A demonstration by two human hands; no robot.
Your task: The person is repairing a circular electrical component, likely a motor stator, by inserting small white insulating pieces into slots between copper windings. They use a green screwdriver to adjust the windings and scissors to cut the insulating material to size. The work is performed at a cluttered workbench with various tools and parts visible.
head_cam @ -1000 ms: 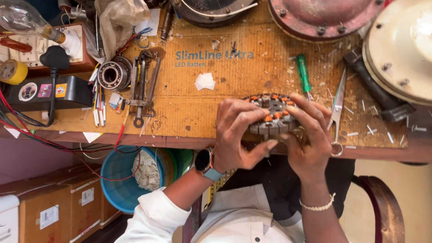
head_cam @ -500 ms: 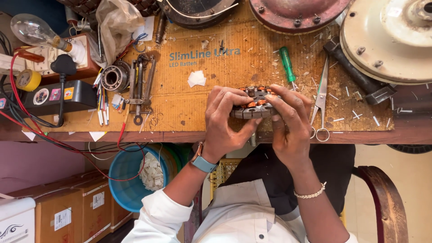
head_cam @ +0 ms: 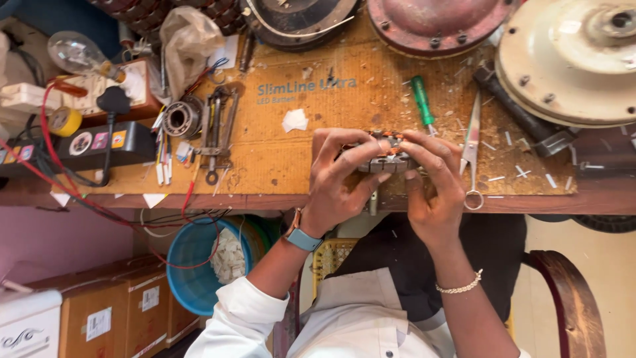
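Both hands stay put: left hand and right hand pinching the stator (copper-wound).

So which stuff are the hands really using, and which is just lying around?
In use:
left hand
right hand
round wound motor part, held by both

Lying about:
green screwdriver
scissors
light bulb
bearing
blue bucket

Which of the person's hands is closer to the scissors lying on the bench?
The right hand. It grips the wound metal motor core just beside the scissors, nearly touching them. The left hand holds the core's other side, farther from the scissors.
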